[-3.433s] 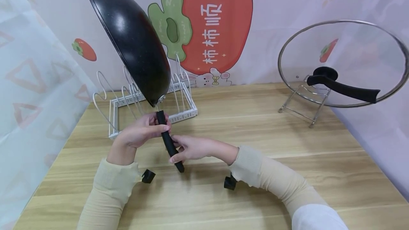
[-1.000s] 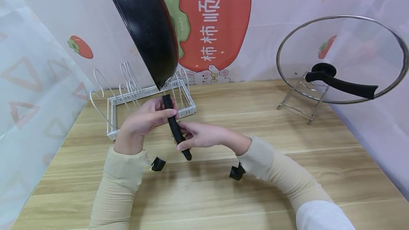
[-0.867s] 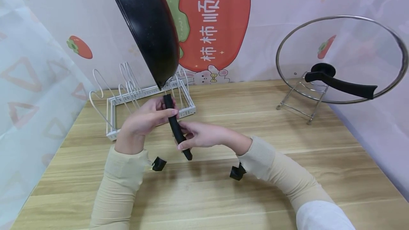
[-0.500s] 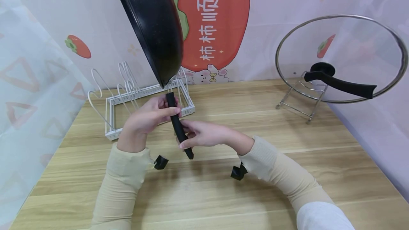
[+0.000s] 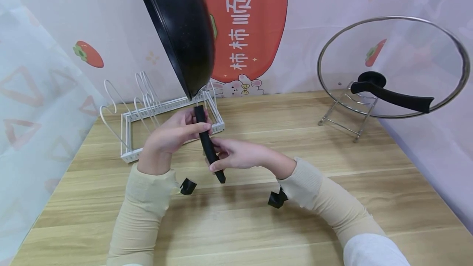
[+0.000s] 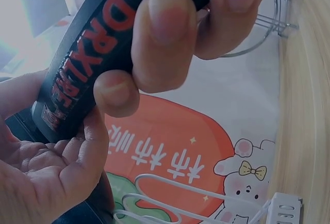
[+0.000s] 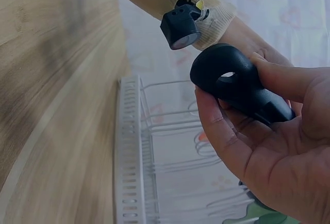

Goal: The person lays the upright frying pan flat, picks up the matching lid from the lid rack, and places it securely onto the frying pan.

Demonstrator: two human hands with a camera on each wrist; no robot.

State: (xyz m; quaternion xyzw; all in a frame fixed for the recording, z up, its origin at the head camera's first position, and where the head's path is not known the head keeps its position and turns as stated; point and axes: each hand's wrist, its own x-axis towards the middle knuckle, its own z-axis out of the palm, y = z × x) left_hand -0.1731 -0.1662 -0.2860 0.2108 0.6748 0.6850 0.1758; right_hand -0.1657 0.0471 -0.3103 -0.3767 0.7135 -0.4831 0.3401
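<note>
A black wok (image 5: 181, 28) is held up in the air in the head view, its rounded outside facing right and its upper part cut off by the frame. Its handle (image 5: 208, 147) slants down toward the person. The left hand (image 5: 177, 130) grips the handle near the wok, thumb across the top. Lower down, the right hand (image 5: 236, 154) pinches it close to the free end, fingers underneath. Red lettering marks the handle's underside (image 6: 87, 53) in the left wrist view. A hanging hole shows in the handle's end (image 7: 214, 74) in the right wrist view.
Behind the hands, a white wire rack (image 5: 127, 156) stands on the wooden table (image 5: 229, 225). At the right, a glass lid (image 5: 417, 48) with a black handle leans on a small metal stand (image 5: 338, 123). A printed cloth (image 5: 255, 24) hangs at the back.
Both hands have moved the wok right and upward in the head view, and more of its top has left the frame. Their hold on the handle looks the same.
</note>
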